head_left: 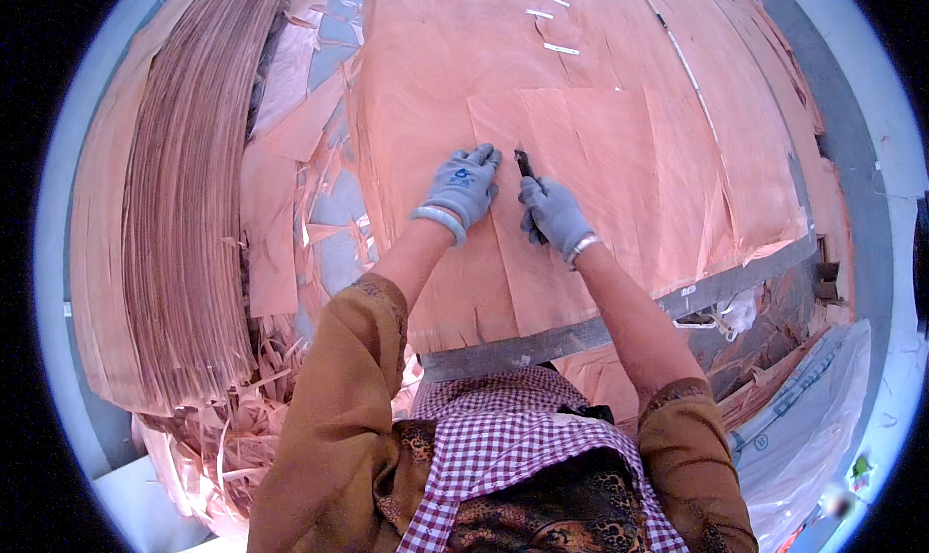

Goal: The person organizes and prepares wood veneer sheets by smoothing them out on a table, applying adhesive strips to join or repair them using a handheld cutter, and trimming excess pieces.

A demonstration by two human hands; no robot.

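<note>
My left hand [462, 187], in a grey glove, lies with fingers stretched out on thin pinkish wood veneer [406, 118], at the left part of an overlapping smaller sheet [610, 185]. Just right of it, my right hand [550, 214], also gloved, grips a black knife [524, 162] whose tip points away from me over that sheet. A lengthwise seam runs through the veneer between and below my hands. Short white strips [561, 49] lie on the veneer farther up.
A tall stack of veneer [179, 205] stands on the left, with torn scraps [319, 234] between it and the work surface. The dark front edge [503, 359] of the surface is by my waist. Loose scraps [242, 447] are piled low at left; white plastic sheeting [803, 427] is at lower right.
</note>
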